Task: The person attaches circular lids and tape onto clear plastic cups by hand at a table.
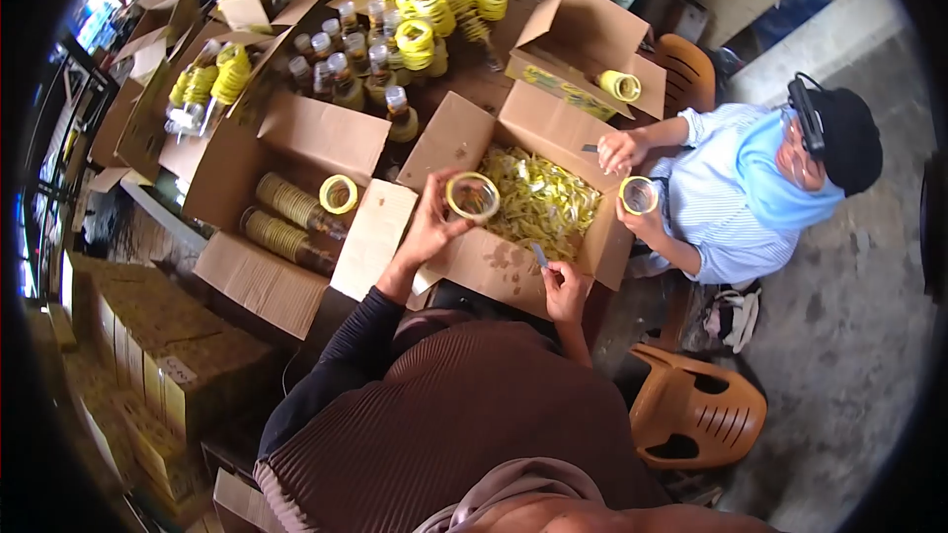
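Note:
My left hand (435,221) grips a clear plastic cup (473,199) with a yellow rim, its round end turned up toward me. It hovers over the near left side of an open cardboard box (472,262). Yellow and clear plastic scraps (543,199) fill the inside of that box. Pinched in my right hand (565,292) is a small flat grey blade (539,255), pointing up and left over the near flap. The blade is apart from the cup.
A co-worker (750,188) at the right holds a similar yellow-rimmed cup (639,195) and a small blade. Left stands a box (326,128) with stacked cups (288,199). Bottles (348,87) and yellow-rimmed stacks (432,8) crowd the back. An orange chair (699,410) is near right.

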Demonstrator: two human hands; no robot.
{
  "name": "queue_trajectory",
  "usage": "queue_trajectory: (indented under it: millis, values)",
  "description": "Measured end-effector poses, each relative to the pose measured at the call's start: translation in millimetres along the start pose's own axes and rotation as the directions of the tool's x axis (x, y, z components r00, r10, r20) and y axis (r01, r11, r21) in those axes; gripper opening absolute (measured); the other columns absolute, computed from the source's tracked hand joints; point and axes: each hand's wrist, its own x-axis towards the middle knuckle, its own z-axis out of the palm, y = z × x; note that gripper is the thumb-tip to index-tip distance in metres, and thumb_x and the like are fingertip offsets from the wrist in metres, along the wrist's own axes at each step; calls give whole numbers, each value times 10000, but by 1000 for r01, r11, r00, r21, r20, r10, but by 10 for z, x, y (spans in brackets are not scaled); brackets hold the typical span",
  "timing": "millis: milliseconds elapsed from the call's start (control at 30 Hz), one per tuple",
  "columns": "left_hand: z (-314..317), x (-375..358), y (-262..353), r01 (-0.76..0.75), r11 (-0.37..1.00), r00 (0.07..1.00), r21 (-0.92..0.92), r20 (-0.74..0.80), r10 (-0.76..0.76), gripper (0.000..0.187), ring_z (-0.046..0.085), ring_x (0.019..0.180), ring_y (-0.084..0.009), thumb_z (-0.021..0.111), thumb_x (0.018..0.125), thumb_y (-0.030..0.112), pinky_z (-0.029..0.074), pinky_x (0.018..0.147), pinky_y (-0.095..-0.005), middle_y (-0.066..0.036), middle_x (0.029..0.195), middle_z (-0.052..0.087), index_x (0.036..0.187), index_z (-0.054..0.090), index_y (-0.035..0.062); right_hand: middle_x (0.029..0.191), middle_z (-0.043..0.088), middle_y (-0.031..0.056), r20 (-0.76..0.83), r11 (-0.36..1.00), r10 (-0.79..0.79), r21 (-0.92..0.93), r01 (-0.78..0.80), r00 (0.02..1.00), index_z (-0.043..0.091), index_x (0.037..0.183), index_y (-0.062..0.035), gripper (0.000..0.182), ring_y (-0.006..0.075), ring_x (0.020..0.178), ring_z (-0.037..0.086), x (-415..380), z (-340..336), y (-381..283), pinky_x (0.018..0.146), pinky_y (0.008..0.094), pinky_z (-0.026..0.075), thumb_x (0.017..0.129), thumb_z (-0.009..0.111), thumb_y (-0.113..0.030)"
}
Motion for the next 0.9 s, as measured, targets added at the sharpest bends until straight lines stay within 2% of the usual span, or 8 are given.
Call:
queue_trajectory:
  millis: [67, 267, 300, 567, 733, 800, 867, 900]
  values:
    - [-275, 0, 74, -144, 986, 982, 83, -113, 153, 880, 541, 1203, -239, 804, 714, 91, 498, 973, -364, -115, 1307, 518, 1430, 293, 99, 795, 660, 107, 44, 998, -21, -52, 23, 999, 678, 931, -51, 142, 235, 676, 651, -32, 30, 71, 620, 368, 493, 843, 725, -151]
    - [-848, -182, 791, -197, 953, 802, 230, -521, 291, 777, 540, 1218, -265, 733, 811, 1, 541, 936, -375, -148, 1293, 538, 1445, 297, 111, 779, 677, 94, 53, 997, -18, -68, 21, 998, 683, 949, -74, 145, 237, 689, 664, -46, 34, 126, 635, 364, 503, 853, 718, -177]
    - [-1128, -220, 677, -204, 902, 759, 382, -520, 392, 759, 556, 1192, -255, 730, 833, 8, 536, 939, -364, -149, 1293, 535, 1448, 296, 102, 772, 679, 95, 64, 997, 21, -72, -16, 998, 682, 956, -72, 146, 241, 694, 667, -58, 27, 110, 637, 365, 505, 856, 716, -173]
    - [-1817, -477, 209, -5, 802, 613, 597, -632, 474, 747, 595, 1122, -232, 799, 796, 71, 502, 946, -342, -138, 1250, 548, 1417, 385, 63, 822, 692, 104, 78, 995, -7, -96, 14, 997, 669, 952, -64, 138, 252, 718, 680, -82, 2, 95, 641, 374, 505, 854, 714, -151]
    - [-2098, -582, -193, 124, 725, 682, 677, -589, 434, 810, 560, 1138, -297, 837, 747, 170, 465, 972, -408, -173, 1257, 527, 1413, 390, 55, 839, 681, 99, 83, 994, 19, -106, -10, 996, 661, 946, -57, 135, 245, 716, 678, -133, -7, 100, 638, 366, 509, 848, 719, -131]
    - [-2120, -602, -249, 252, 490, 738, 834, -494, 460, 872, 476, 1224, -356, 863, 697, 248, 408, 1029, -453, -195, 1320, 458, 1410, 396, 66, 852, 677, 96, 81, 994, 15, -107, -7, 997, 658, 942, -56, 133, 243, 713, 677, -150, -13, 107, 638, 362, 510, 847, 720, -125]
    - [-2088, -594, -230, 342, 461, 764, 819, -528, 372, 928, 331, 1365, -388, 861, 669, 321, 319, 1106, -492, -205, 1442, 363, 1425, 384, 74, 892, 670, 89, 61, 994, -19, -102, 25, 998, 655, 940, -63, 130, 229, 713, 678, -174, -9, 141, 634, 346, 512, 846, 721, -125]
    - [-2007, -560, -172, 394, 284, 785, 874, -481, 390, 953, 276, 1398, -394, 846, 678, 377, 293, 1116, -522, -194, 1488, 319, 1451, 362, 101, 892, 670, 89, 62, 994, -14, -105, 21, 998, 655, 940, -63, 130, 229, 713, 678, -190, -9, 148, 634, 346, 512, 846, 721, -125]
